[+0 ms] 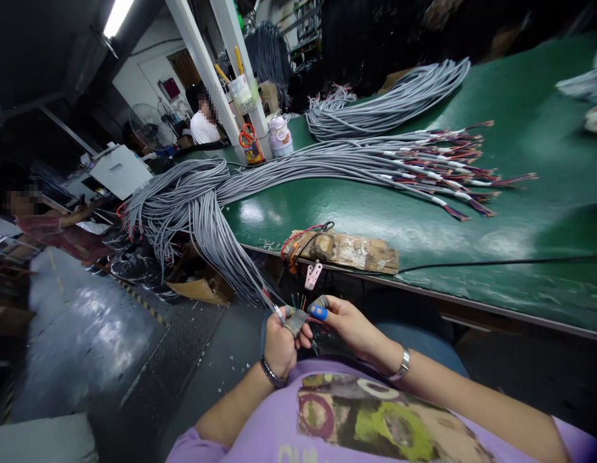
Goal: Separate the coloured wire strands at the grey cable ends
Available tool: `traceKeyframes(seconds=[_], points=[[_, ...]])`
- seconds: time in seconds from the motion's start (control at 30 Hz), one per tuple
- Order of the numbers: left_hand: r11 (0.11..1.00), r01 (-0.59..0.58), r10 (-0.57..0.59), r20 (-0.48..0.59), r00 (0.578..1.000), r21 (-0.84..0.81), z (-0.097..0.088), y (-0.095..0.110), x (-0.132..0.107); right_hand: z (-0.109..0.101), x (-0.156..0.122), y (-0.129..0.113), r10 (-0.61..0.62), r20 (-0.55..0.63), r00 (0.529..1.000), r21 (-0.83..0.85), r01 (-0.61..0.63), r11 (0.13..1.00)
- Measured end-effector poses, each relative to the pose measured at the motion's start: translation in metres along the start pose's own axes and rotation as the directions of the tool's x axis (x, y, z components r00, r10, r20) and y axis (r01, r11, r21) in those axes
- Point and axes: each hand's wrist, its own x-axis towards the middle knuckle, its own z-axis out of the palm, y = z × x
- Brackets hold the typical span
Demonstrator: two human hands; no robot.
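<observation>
My left hand point(282, 341) is closed around the stripped end of a grey multi-core cable point(275, 311), just in front of my body. Thin coloured wires point(298, 301) fan out above its fingers. My right hand point(344, 325) pinches at the same wires from the right; reddish strands show beneath its fingers. Grey tape wraps some fingertips, and a blue band covers one right-hand finger. From the held end, a bundle of grey cables point(214, 225) runs up over the table's edge. Their far ends point(443, 170) lie fanned on the table with coloured wires bared.
On the green table point(534, 225) lie another cable coil point(395, 106) and a worn wooden block point(351, 249) with wires and a pink clip point(313, 275) at its edge. A lilac bottle point(280, 136) and orange-handled scissors point(247, 136) are by the white post. Two people are in the background at left.
</observation>
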Motion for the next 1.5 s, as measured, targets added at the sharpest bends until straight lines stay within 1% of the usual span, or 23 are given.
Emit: traceKeyframes(seconds=[0.17, 0.33, 0.4, 0.57, 0.7, 0.83, 0.97, 1.03, 1.17, 1.33, 1.5], points=[[1.000, 0.000, 0.000, 0.001, 1.000, 0.016, 0.000, -0.002, 0.000, -0.003, 0.002, -0.004, 0.007, 0.047, 0.999, -0.016, -0.006, 1.000], [0.999, -0.003, 0.001, 0.026, 1.000, 0.054, -0.001, -0.004, -0.001, -0.002, 0.008, -0.008, 0.004, 0.158, 0.987, -0.065, 0.007, 0.998], [0.999, -0.003, 0.002, 0.024, 1.000, 0.051, -0.001, -0.003, -0.002, -0.001, 0.008, -0.009, 0.012, 0.149, 0.989, -0.059, -0.003, 0.998], [1.000, -0.002, 0.002, -0.001, 1.000, 0.011, -0.001, -0.001, -0.001, 0.001, 0.004, -0.004, 0.013, 0.061, 0.998, -0.006, -0.012, 1.000], [0.997, 0.045, -0.048, -0.052, 0.997, -0.057, 0.000, 0.002, 0.000, -0.002, 0.001, 0.000, 0.023, 0.017, 1.000, 0.068, -0.025, 0.997], [0.996, 0.064, -0.068, -0.060, 0.996, -0.062, 0.000, 0.003, 0.001, -0.006, 0.002, -0.005, 0.081, 0.019, 0.997, 0.170, -0.083, 0.982], [0.999, 0.052, -0.051, -0.025, 0.998, 0.017, 0.000, 0.001, 0.000, -0.006, 0.006, -0.011, 0.127, 0.055, 0.990, 0.177, -0.134, 0.975], [0.998, 0.041, -0.041, 0.000, 0.999, 0.049, 0.000, -0.001, -0.001, -0.004, 0.008, -0.012, 0.110, 0.072, 0.991, 0.150, -0.120, 0.981], [0.997, 0.026, -0.029, 0.034, 0.999, 0.079, -0.002, -0.004, -0.001, -0.002, 0.011, -0.010, 0.028, 0.089, 0.996, 0.078, -0.035, 0.996], [0.995, 0.038, -0.042, 0.046, 0.998, 0.095, -0.001, -0.005, -0.001, -0.003, 0.011, -0.006, -0.034, 0.033, 0.999, -0.001, 0.034, 0.999], [0.999, 0.015, -0.016, 0.008, 1.000, 0.044, 0.002, -0.005, 0.001, -0.001, 0.006, -0.003, -0.103, -0.023, 0.994, -0.012, 0.102, 0.995]])
